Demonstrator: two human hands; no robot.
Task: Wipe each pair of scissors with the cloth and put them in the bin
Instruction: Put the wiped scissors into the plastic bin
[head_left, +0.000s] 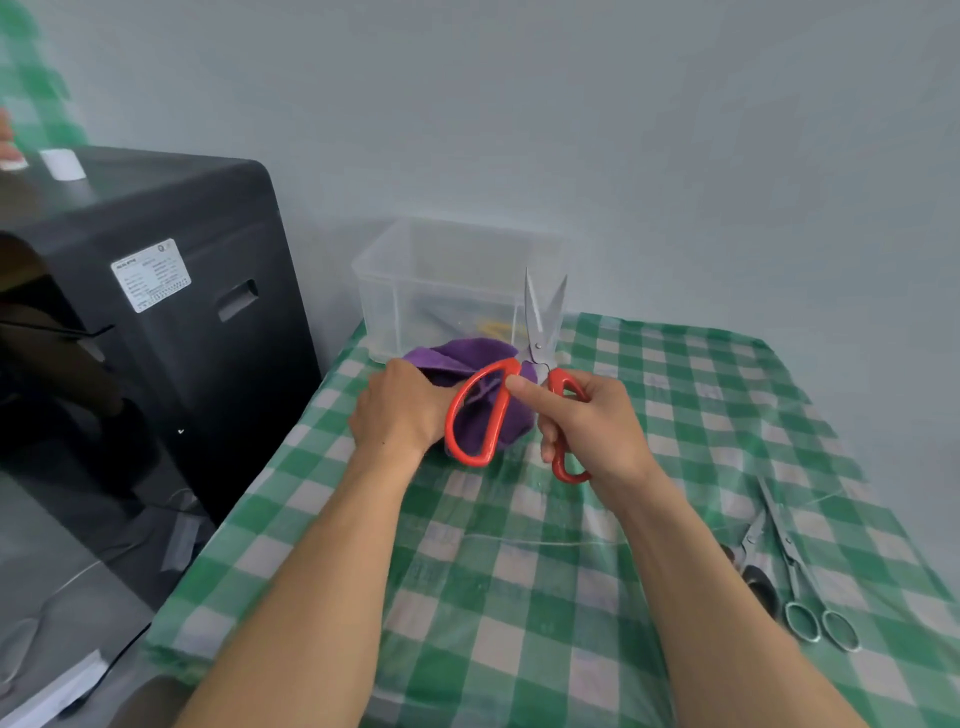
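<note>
Checked tablecloth (519, 597), grey wall (623, 130) — left hand (400, 410) round cloth (462, 358), right hand (597, 426) round scissors (538, 335)

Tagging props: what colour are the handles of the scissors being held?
Red; the scissors show best in the head view.

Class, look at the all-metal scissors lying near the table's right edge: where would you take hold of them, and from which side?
Probably by the two ring handles, coming from the near side: on the silver scissors they point toward the person, while the slim blades point away and a black-handled pair lies close on their left.
</note>
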